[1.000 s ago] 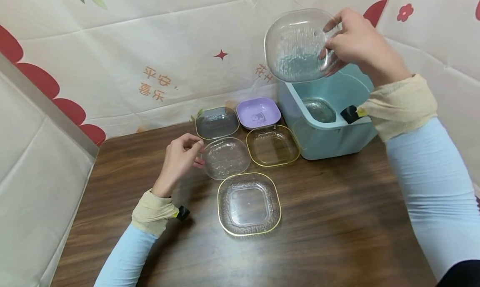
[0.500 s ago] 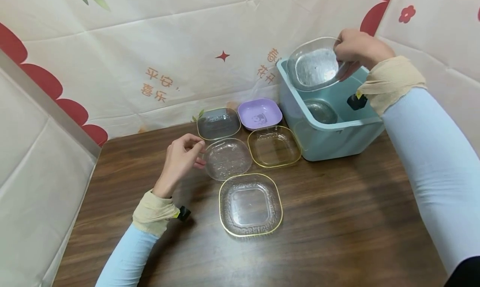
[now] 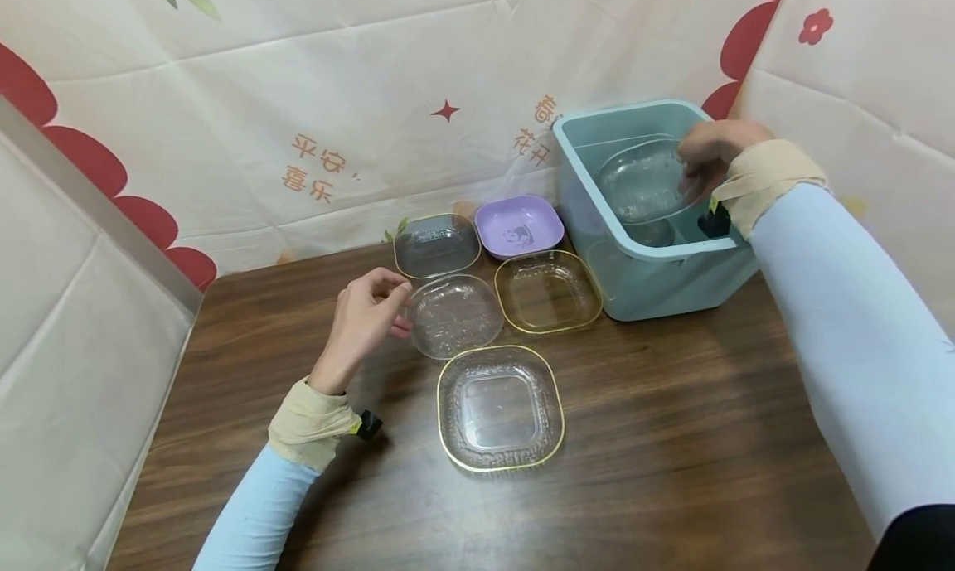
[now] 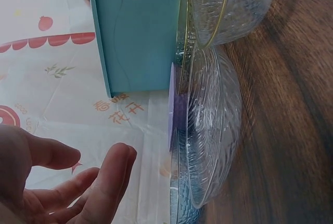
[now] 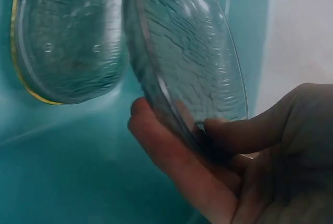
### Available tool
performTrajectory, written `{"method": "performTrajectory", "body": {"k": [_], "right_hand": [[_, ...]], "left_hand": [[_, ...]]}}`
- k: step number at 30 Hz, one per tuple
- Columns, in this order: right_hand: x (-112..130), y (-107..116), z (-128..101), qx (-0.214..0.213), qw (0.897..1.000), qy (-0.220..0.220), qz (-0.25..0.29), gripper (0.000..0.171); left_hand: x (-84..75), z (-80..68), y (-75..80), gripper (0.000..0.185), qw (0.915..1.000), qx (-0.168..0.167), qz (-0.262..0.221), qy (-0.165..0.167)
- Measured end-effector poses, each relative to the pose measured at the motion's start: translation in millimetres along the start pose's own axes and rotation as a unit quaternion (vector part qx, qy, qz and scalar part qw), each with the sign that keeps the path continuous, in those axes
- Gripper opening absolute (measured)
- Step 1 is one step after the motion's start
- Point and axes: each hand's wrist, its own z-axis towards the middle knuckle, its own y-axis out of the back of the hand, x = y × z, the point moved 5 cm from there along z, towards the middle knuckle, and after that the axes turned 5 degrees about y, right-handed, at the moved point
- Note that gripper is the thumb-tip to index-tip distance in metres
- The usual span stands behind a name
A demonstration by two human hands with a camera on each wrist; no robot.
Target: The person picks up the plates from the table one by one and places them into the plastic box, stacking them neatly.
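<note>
Inside the blue-green bin (image 3: 649, 285), my right hand (image 3: 712, 152) pinches a clear textured plate (image 3: 643, 177) by its edge, thumb on one face and fingers on the other. Another clear plate (image 5: 67, 41) with a gold rim lies in the bin, as the right wrist view shows. My left hand (image 3: 366, 318) hovers with loosely bent fingers, holding nothing, beside a clear rimless plate (image 3: 455, 316) on the table. The left wrist view shows its fingers (image 4: 112, 182) apart from that plate.
Around the clear plate stand a grey gold-rimmed plate (image 3: 436, 246), a purple plate (image 3: 520, 227), an amber-tinted plate (image 3: 548, 292) and a large clear gold-rimmed plate (image 3: 500, 409). A printed cloth wall (image 3: 358, 82) closes off the back of the wooden table (image 3: 656, 438).
My right hand has carried the clear plate from above the bin down into it. The left hand has stayed almost where it was, and the plates on the table have not moved.
</note>
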Motion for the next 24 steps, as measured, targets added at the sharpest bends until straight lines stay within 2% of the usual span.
{"method": "performTrajectory", "body": {"k": [2, 6, 12, 15, 20, 24], "right_hand": [[-6.8, -4.1, 1.1, 0.023, 0.999, -0.019, 0.018, 0.035], [-12.3, -10.0, 2.7, 0.074, 0.996, -0.037, 0.015, 0.044], [-11.3, -18.1, 13.9, 0.137, 0.990, -0.005, -0.011, 0.041], [-11.0, -22.5, 20.3, 0.154, 0.988, 0.001, -0.014, 0.046], [-14.6, -25.2, 27.7, 0.170, 0.985, -0.020, -0.027, 0.062], [-16.8, -23.6, 27.1, 0.152, 0.987, -0.031, -0.040, 0.067]], "left_hand": [[-0.2, 0.1, -0.4, 0.028, 1.0000, 0.000, 0.002, -0.003], [0.3, 0.0, 0.7, 0.029, 1.0000, -0.002, -0.004, -0.003], [-0.1, 0.4, 1.0, 0.029, 1.0000, -0.004, -0.004, -0.007], [0.1, 0.7, 0.9, 0.028, 0.9999, -0.005, -0.005, -0.008], [-0.2, 0.8, 0.7, 0.028, 0.9999, -0.007, 0.001, -0.011], [1.2, 1.8, 1.1, 0.028, 0.9999, -0.008, 0.005, -0.013]]}}
